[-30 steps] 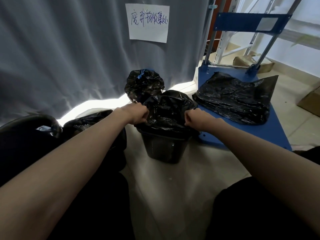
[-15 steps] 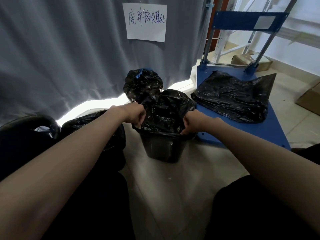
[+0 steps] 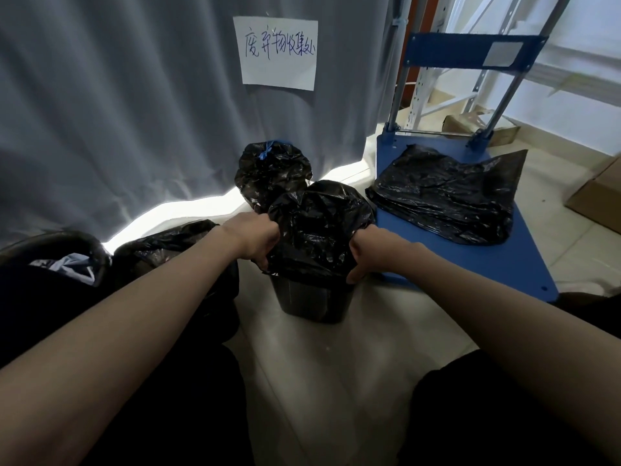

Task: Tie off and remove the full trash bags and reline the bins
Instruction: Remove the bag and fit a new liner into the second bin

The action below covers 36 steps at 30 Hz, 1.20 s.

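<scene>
Black liner (image 3: 319, 230), blue cart (image 3: 470, 260)

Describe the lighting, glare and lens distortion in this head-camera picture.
Head view: dim overall, with a blown-out strip of light under the grey curtain; the black bag gripped by the left hand and right hand shows only faint sheen, its folds hard to read; wide-angle stretch enlarges the forearms at the lower corners and bends the blue cart frame; the paper sign stays legible.

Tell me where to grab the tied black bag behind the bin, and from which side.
Grip the tied bag at its gathered neck with the blue tie, coming from above. The neck points up and is the narrowest part; the bin blocks its front.
</scene>
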Tool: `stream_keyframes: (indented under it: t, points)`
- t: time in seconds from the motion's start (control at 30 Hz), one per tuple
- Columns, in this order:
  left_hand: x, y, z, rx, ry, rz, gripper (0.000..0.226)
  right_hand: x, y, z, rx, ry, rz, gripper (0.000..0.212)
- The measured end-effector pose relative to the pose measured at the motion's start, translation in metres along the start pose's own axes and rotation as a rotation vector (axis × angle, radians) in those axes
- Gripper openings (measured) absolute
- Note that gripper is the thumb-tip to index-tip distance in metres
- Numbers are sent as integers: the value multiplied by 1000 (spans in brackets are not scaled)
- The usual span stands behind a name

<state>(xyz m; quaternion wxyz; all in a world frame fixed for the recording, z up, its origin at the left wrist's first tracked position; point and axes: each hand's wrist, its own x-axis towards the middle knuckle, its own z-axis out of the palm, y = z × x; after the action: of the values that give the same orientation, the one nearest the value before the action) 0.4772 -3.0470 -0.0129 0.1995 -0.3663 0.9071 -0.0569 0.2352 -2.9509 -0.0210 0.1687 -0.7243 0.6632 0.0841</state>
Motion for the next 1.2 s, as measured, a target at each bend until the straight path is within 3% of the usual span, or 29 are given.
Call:
stream_keyframes:
  t: [0.1,0.2,0.37,0.6,0.73,0.83,0.93,1.0,1.1,1.2]
  points:
    - [0,9,1,168,34,31,34,-6,-8,8,-187,78,-14,48]
    - [0,14,6,199,62,11,35,-7,-12,15,-221,103,-11,44]
    - [-1,16,20,141,120,-47,33,-6,-11,19,-164,108,3,36]
    - [0,19,35,-19,191,-153,32,-4,-9,25,-164,155,-38,46]
    - [5,28,26,-55,120,-213,50,-4,-8,21,-166,109,-40,42]
    - [15,31,6,-93,60,-142,89,-7,-5,16,-187,98,-5,34]
    - [21,38,-10,-210,144,20,65,-8,-1,11,-252,70,52,29]
    - [26,44,-11,-288,54,62,52,-5,0,7,-288,36,93,31]
    - [29,55,2,-366,-160,16,58,5,-3,2,-309,103,81,36]
    - [31,59,8,-334,-257,-83,61,14,-10,1,-207,161,-29,34]
